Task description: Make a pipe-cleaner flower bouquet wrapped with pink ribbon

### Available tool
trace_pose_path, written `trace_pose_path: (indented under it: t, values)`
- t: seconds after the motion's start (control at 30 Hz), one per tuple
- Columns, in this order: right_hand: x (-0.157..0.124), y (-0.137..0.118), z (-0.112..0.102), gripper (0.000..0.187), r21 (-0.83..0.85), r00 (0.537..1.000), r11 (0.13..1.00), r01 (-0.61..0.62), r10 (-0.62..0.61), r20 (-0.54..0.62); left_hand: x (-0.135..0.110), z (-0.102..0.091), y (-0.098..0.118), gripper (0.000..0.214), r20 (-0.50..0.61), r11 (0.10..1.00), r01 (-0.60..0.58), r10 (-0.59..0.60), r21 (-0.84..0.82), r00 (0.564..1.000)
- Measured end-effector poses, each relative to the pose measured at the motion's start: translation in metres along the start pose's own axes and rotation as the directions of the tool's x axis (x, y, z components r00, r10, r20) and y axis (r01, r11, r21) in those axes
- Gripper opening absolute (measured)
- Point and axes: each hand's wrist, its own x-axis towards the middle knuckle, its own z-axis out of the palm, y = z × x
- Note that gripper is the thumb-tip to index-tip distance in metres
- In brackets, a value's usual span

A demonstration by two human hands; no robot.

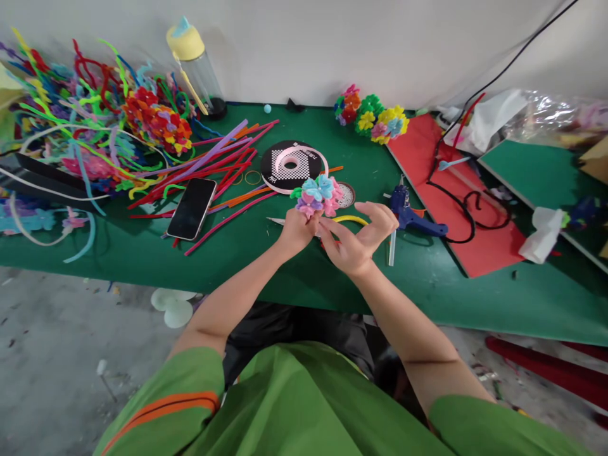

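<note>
My left hand (pixel 298 230) is closed around the base of a small bunch of fuzzy pipe-cleaner flowers (pixel 319 193), blue, pink and purple with a bit of green. My right hand (pixel 357 242) meets it from the right. Its thumb and forefinger are pinched at the underside of the bunch, and the other fingers are raised; what lies in the pinch is too small to make out. Just behind the flowers lies a spool of pale pink ribbon (pixel 270 183) with a black-and-white checked label. A yellow curved handle (pixel 354 220) and a pointed metal blade (pixel 276 221) show partly under my hands.
Loose pipe cleaners (pixel 223 158) and a phone (pixel 192 209) lie left, before a heap of fuzzy flowers (pixel 156 120) and a bottle (pixel 202 76). Rightward are a blue glue gun (pixel 413 215), its black cord and a red board (pixel 456 209). Finished flower bunches (pixel 373 117) stand at the back.
</note>
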Motion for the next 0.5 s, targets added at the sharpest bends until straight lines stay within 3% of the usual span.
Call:
trace_pose_path:
  t: [0.07, 0.17, 0.3, 0.43, 0.5]
  values:
    - [-0.001, -0.002, 0.003, 0.016, 0.041, 0.997, 0.997, -0.065, 0.063, 0.049, -0.002, 0.004, 0.002, 0.024, -0.093, 0.996, 0.053, -0.047, 0.065, 0.995]
    - [-0.001, -0.004, 0.006, 0.015, 0.021, 0.998, 0.998, -0.066, 0.066, 0.002, -0.004, 0.012, 0.005, 0.017, -0.114, 0.997, 0.044, -0.036, 0.070, 0.993]
    - [-0.001, -0.002, 0.009, 0.012, -0.131, 0.989, 0.986, 0.100, -0.114, -0.099, -0.004, 0.020, 0.005, 0.006, -0.103, 0.997, 0.074, -0.074, 0.000, 0.992]
    - [0.001, 0.004, 0.011, 0.009, -0.203, 0.922, 0.930, 0.305, -0.342, -0.182, -0.003, 0.017, 0.006, 0.003, -0.108, 0.993, 0.115, -0.115, -0.004, 0.987]
    - [0.002, 0.007, 0.012, 0.008, -0.229, 0.898, 0.912, 0.339, -0.387, -0.211, -0.004, 0.013, 0.008, 0.004, -0.116, 0.994, 0.108, -0.107, -0.001, 0.987]
